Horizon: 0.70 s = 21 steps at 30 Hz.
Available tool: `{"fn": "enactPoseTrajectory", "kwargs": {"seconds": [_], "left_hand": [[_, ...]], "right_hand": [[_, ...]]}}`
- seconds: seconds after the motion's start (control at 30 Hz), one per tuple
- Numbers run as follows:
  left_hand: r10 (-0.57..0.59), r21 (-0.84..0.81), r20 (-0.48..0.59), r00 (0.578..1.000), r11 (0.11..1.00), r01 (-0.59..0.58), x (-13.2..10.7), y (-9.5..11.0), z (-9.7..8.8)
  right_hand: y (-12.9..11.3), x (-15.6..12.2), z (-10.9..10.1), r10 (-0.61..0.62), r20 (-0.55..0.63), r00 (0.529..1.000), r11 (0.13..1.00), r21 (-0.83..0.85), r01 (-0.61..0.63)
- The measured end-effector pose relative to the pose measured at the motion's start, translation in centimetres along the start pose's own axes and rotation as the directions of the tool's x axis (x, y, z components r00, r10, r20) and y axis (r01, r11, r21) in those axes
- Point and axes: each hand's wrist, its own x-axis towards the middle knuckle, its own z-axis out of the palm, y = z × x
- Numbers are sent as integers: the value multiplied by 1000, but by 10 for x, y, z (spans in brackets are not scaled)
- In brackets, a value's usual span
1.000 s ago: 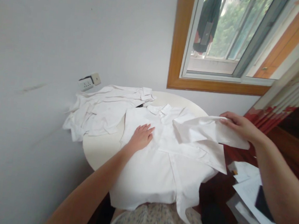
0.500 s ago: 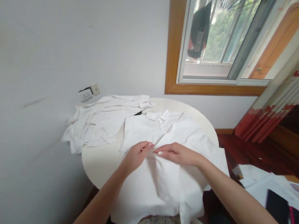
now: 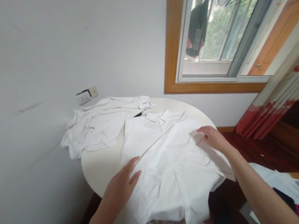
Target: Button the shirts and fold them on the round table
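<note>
A white collared shirt (image 3: pixel 162 151) lies spread over the round table, its collar toward the wall and its lower part hanging over the near edge. On the shirt's left side rests my left hand (image 3: pixel 123 182), thumb and fingers apart, holding nothing. My right hand (image 3: pixel 212 137) is at the right of the shirt, just over the cloth, with loosely bent fingers and nothing visible between them. Several creases run diagonally across the shirt front. More white clothing (image 3: pixel 99 122) lies rumpled at the table's left, overhanging its edge.
The white round table (image 3: pixel 96 166) stands against the wall, near a socket (image 3: pixel 83 97). Behind it is a window with a wooden frame (image 3: pixel 170 58). A red-and-cream curtain (image 3: pixel 257 120) hangs to the right. Papers (image 3: pixel 276 179) lie at the lower right.
My hands, close together at the middle of the shirt before, have moved apart: the left toward me and leftward, the right outward and away. The shirt's front now lies flatter and wider.
</note>
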Motion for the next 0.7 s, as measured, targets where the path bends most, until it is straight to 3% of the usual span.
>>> {"fn": "enactPoseTrajectory", "kwargs": {"seconds": [0.13,0.2,0.33,0.53,0.7], "left_hand": [[-97,93,47,994,991,92,-2,-7,-4],[-119,111,61,991,988,112,-2,-6,-5],[-131,179,45,990,976,121,-4,-1,-3],[43,301,-88,995,954,-15,-8,-10,4],[159,377,-129,979,921,-100,-9,-13,4]], "right_hand": [[43,-13,6,101,8,995,970,-225,-97],[47,-13,9,141,12,990,953,-272,-133],[39,-4,13,113,39,993,935,-341,-93],[37,5,9,161,-12,987,895,-419,-151],[37,3,11,208,-36,978,855,-478,-199]]}}
